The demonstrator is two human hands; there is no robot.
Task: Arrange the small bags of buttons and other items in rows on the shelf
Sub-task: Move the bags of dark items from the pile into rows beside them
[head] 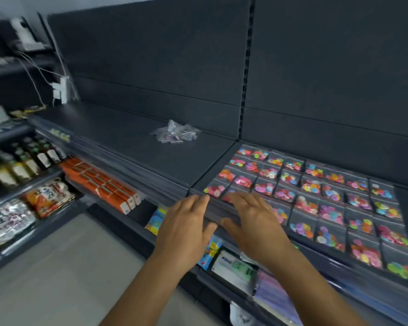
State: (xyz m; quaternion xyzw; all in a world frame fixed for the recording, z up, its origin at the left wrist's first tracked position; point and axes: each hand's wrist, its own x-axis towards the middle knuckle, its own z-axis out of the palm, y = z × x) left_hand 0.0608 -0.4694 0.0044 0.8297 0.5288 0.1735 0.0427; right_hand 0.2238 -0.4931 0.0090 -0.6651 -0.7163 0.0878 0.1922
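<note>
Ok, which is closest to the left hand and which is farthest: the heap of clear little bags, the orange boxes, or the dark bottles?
From the left hand, in the head view:
1. The orange boxes, on the lower shelf just to its left.
2. The heap of clear little bags, up on the top shelf, behind the hand.
3. The dark bottles, far off to the left.

Two bare forearms, no sleeves, watch or rings showing on the left hand or right hand
</note>
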